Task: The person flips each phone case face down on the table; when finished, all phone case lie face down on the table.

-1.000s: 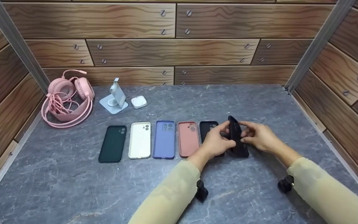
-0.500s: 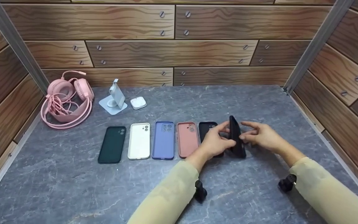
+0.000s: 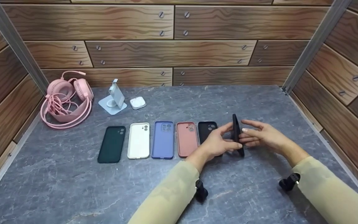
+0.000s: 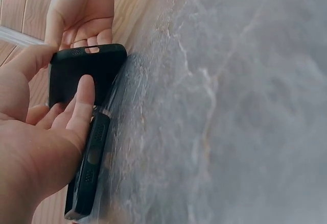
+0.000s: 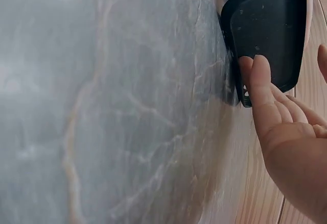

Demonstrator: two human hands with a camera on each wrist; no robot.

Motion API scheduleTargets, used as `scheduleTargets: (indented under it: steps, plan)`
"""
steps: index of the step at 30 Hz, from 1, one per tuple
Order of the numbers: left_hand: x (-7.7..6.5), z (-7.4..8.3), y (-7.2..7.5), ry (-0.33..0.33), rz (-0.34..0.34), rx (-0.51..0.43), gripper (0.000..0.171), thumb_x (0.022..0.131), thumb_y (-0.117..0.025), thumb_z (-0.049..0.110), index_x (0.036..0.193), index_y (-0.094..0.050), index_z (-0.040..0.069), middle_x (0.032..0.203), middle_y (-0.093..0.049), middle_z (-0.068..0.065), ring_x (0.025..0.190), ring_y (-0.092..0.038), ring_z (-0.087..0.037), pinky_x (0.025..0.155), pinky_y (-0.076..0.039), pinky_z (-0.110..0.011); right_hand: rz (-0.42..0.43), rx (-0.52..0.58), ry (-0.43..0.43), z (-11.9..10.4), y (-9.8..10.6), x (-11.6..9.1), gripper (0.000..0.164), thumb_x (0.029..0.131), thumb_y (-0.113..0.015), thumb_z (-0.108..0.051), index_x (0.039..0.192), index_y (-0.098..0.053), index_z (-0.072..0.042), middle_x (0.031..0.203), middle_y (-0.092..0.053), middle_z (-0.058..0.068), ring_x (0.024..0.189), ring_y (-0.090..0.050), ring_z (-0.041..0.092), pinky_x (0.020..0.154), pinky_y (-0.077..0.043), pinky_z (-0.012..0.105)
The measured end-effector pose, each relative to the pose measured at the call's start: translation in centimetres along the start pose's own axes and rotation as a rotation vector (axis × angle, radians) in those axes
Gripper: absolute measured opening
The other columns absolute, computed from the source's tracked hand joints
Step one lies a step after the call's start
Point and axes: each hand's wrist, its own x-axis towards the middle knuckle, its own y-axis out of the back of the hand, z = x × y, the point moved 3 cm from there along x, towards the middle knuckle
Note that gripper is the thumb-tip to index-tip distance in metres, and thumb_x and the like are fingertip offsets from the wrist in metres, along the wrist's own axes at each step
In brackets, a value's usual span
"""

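Observation:
Tilted up on its long side, a black phone case (image 3: 236, 130) stands at the right end of a row of cases. My left hand (image 3: 214, 143) grips it, thumb on the near edge and fingers against its back, as the left wrist view also shows. My right hand (image 3: 267, 135) is on its other side with fingers extended. In the right wrist view those fingertips touch the case's hollow inner face (image 5: 271, 35) low down by the camera cutout. A second black phone case (image 3: 204, 129) lies flat beneath my left hand, partly hidden by it.
Left of the hands lie a pink case (image 3: 187, 140), a blue case (image 3: 162, 141), a white case (image 3: 139, 141) and a dark green case (image 3: 111, 144). Behind them are a white earbud case (image 3: 138, 102), a folding white stand (image 3: 117, 96) and pink headphones (image 3: 62, 88). Wood-patterned walls enclose the table.
The black case has turned to stand more nearly edge-on to the head view. My right hand has shifted slightly right, its fingers straightening; the left hand keeps its grip.

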Motion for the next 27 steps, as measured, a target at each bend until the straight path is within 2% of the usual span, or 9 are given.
scheduleTargets:
  steps: [9,17,23,27]
  plan:
    - [-0.07,-0.23,0.21,0.028,-0.046,0.009,0.090,0.089,-0.086,0.003,0.165,-0.040,0.021,0.160,-0.049,0.005,0.123,-0.068,-0.021,0.088,-0.061,-0.034,-0.007,0.021,-0.017,-0.22,-0.25,-0.06,0.080,0.109,-0.063,-0.026,0.170,-0.016,-0.004,0.135,-0.065,0.028,0.117,-0.071,0.030,0.096,-0.059,0.041]
    - [-0.04,-0.51,0.50,0.031,-0.068,0.026,0.090,0.088,-0.087,0.006,0.164,-0.043,0.026,0.158,-0.050,0.006,0.117,-0.068,-0.014,0.092,-0.059,-0.031,-0.018,0.013,-0.011,-0.46,-0.57,0.00,0.080,0.109,-0.064,-0.023,0.170,-0.017,-0.005,0.131,-0.069,0.026,0.111,-0.074,0.027,0.094,-0.060,0.041]
    - [0.00,-0.63,0.52,0.022,-0.072,0.024,0.085,0.088,-0.087,0.003,0.160,-0.048,0.024,0.157,-0.052,0.004,0.113,-0.070,-0.012,0.089,-0.060,-0.032,-0.005,0.004,-0.016,-0.76,-0.87,0.01,0.080,0.108,-0.066,-0.024,0.170,-0.019,-0.005,0.126,-0.072,0.022,0.107,-0.075,0.025,0.091,-0.061,0.039]
    - [0.07,-0.80,0.47,0.006,-0.080,0.016,0.085,0.088,-0.086,0.002,0.161,-0.046,0.021,0.156,-0.053,0.005,0.114,-0.070,-0.013,0.089,-0.060,-0.032,-0.010,0.007,-0.014,-0.85,-0.96,0.05,0.080,0.108,-0.066,-0.023,0.170,-0.019,-0.005,0.128,-0.071,0.023,0.109,-0.074,0.026,0.090,-0.061,0.039]
